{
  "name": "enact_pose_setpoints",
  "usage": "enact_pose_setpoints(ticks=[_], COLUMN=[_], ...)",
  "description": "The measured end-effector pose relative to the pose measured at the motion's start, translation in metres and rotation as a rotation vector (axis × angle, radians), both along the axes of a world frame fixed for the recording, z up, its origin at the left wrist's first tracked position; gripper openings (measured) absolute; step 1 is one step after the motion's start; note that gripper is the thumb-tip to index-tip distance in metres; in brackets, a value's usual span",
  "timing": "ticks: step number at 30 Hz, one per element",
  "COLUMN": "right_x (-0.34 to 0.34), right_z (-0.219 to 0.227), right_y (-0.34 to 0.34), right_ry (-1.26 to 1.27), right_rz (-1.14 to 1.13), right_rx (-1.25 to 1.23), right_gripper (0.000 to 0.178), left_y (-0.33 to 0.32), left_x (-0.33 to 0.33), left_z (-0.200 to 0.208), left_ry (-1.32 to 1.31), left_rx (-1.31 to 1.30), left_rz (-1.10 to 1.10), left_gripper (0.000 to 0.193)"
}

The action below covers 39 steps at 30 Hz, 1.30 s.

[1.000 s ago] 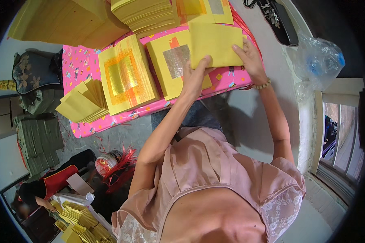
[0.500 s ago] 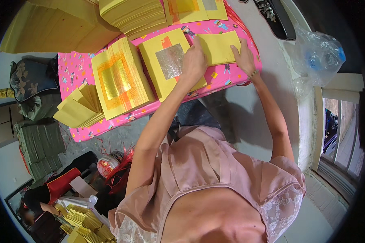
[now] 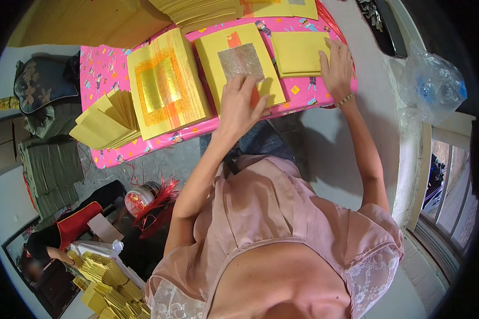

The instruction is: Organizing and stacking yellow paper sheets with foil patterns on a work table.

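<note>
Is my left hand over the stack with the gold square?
No, your left hand is over the silver-squared yellow paper, right of the gold-squared stack.

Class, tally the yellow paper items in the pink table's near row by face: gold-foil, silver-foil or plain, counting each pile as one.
Gold-foil pile: 1
Silver-foil paper: 1
Plain: 2 (fanned bundle at left, flat paper at the right hand)
Total: 4
</note>
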State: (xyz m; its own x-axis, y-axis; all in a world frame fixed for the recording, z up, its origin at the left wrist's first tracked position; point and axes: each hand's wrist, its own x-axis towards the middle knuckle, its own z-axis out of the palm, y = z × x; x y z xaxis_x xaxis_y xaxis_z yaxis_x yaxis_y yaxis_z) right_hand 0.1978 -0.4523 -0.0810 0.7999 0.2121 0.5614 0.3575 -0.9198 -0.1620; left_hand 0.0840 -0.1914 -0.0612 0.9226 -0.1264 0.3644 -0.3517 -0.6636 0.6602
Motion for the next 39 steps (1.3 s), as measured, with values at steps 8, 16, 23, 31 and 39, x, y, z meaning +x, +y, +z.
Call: enact_pose_setpoints(ticks=[8, 16, 23, 31, 39], right_x=[-0.051, -0.045, -0.042, -0.042, -0.042], right_z=[0.041, 0.022, 0.025, 0.026, 0.023], right_y=[0.056, 0.058, 0.061, 0.062, 0.062], right_ry=[0.405, 0.454, 0.503, 0.594, 0.577], right_rz=[0.794, 0.883, 0.872, 0.834, 0.824], right_rx=[-0.009, -0.047, 0.070, 0.088, 0.123], right_gripper=[0.036, 0.026, 0.025, 0.021, 0.022], left_y=[0.023, 0.026, 0.022, 0.020, 0.019], left_x=[-0.031, -0.033, -0.036, -0.036, -0.035], left_z=[-0.006, -0.009, -0.011, -0.009, -0.009], left_ry=[0.095, 0.108, 0.049, 0.063, 0.063], left_rx=[0.211, 0.139, 0.130, 0.141, 0.135], left_rz=[0.043, -0.009, 0.039, 0.063, 0.077], left_gripper=[0.042, 0.027, 0.016, 0.013, 0.012])
